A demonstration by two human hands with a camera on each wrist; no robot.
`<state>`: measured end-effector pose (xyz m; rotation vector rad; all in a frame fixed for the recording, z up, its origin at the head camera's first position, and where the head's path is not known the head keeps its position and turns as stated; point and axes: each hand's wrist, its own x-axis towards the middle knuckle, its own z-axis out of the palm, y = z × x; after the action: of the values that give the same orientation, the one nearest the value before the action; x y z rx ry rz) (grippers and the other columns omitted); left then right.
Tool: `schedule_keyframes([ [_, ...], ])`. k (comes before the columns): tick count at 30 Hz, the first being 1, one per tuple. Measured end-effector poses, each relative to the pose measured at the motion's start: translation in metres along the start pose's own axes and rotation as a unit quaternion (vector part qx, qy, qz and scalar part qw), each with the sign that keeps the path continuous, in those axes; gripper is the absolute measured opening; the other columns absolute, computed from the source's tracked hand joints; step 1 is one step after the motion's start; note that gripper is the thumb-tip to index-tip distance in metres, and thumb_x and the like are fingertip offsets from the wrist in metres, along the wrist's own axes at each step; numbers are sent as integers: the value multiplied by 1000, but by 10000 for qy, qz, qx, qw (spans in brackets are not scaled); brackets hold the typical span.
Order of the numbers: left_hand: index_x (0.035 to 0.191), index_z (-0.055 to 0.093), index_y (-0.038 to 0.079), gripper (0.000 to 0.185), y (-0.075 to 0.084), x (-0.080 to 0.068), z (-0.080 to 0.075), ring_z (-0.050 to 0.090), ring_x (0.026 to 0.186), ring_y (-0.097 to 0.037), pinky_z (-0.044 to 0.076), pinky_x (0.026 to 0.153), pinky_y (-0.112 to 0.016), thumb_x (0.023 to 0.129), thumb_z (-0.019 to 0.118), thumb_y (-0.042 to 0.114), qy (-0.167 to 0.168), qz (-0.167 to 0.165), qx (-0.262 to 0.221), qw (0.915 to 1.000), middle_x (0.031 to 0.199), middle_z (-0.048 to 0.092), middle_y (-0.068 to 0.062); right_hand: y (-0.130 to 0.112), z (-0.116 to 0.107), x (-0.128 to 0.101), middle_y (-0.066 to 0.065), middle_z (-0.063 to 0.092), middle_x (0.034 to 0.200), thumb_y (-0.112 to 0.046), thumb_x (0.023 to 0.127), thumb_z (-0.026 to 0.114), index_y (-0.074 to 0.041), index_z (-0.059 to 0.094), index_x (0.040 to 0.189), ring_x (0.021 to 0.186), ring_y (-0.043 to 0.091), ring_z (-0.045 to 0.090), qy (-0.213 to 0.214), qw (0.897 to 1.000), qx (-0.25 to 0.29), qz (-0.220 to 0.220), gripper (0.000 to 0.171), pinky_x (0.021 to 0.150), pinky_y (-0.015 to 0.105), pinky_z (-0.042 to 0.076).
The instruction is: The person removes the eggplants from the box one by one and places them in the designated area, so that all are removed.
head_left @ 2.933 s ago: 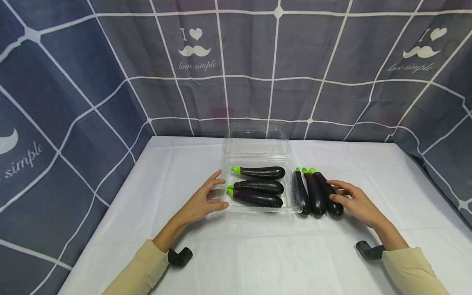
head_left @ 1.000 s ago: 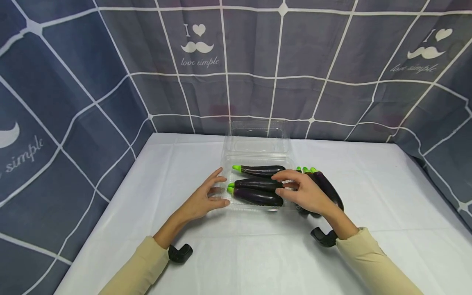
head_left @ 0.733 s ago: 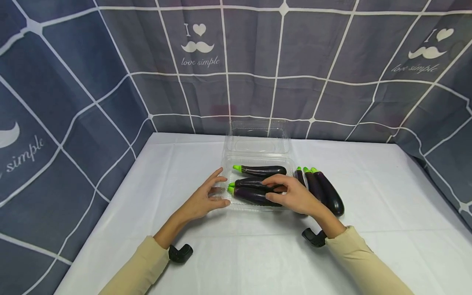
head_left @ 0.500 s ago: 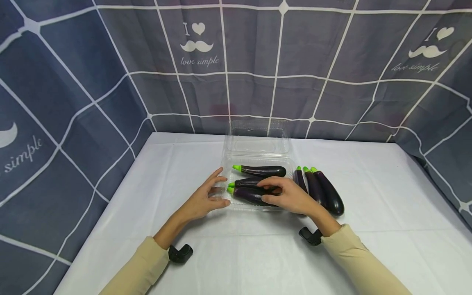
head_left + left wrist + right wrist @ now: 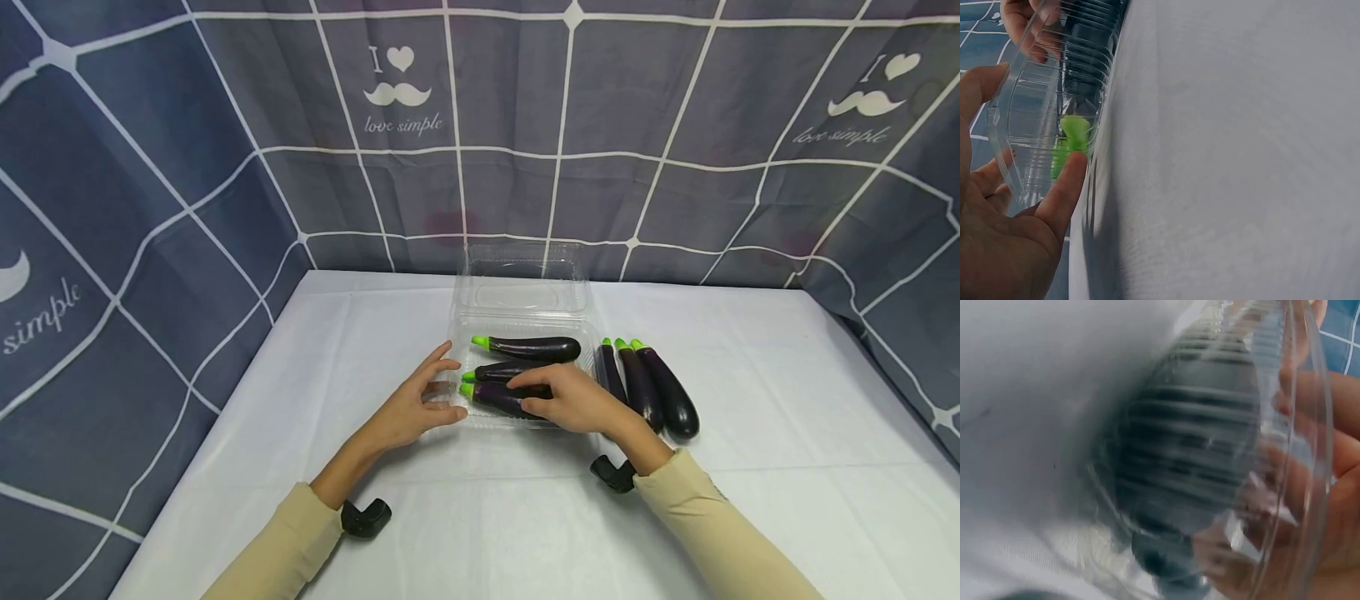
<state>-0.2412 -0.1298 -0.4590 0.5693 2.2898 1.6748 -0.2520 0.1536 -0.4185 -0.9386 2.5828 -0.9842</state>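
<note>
The bench point(image 5: 375, 333), under a white cloth and walled by a blue checked curtain point(image 5: 150, 167), carries everything near its middle, within easy reach of both arms. The clear box point(image 5: 525, 321) sits there with its lid point(image 5: 521, 279) standing open against the curtain, so the tray is free from above. Three aubergines lie crosswise in the tray, green caps to the left; the far one point(image 5: 528, 348) lies untouched, the middle one point(image 5: 502, 370) is half hidden by the right hand. Three more point(image 5: 648, 387) lie side by side on the cloth just right of the box, caps pointing away. The left hand point(image 5: 412, 408) rests against the box's left end, fingers spread and relaxed, thumb tip touching the wall by a green cap, seemingly to steady the light tray. The right hand point(image 5: 570, 398) reaches over the near rim, its grip curled round the near aubergine point(image 5: 491, 397), which lies in the tray. The right wrist view is blurred, showing only dark skin through ribbed plastic.
</note>
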Motion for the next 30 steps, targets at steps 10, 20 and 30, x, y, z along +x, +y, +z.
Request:
schedule_keyframes([
  [10, 141, 44, 4, 66, 0, 1, -1, 39, 134, -43, 47, 100, -46, 86, 78, 16, 39, 2, -26, 10000, 164, 7, 5, -6, 8, 3, 1, 71, 106, -7, 90, 70, -10, 73, 116, 75, 9, 55, 181, 9987, -470, 79, 27, 65, 28, 47],
  [20, 141, 45, 4, 65, -1, -1, -1, 38, 134, -44, 46, 101, -47, 87, 78, 18, 38, 6, -62, 10000, 164, 6, 5, 1, 14, -1, -3, 68, 95, -2, 90, 68, -9, 72, 118, 65, 9, 49, 450, 9986, 123, -250, 29, 62, 29, 45],
  [30, 140, 46, 9, 63, -1, 1, 1, 40, 133, -42, 47, 100, -45, 87, 78, 16, 20, 37, -70, 10000, 165, 6, 3, 9, 19, -4, 1, 67, 122, -5, 89, 71, -9, 70, 122, 108, 22, 56, 1144, 9916, 484, -369, 33, 87, 41, 46],
])
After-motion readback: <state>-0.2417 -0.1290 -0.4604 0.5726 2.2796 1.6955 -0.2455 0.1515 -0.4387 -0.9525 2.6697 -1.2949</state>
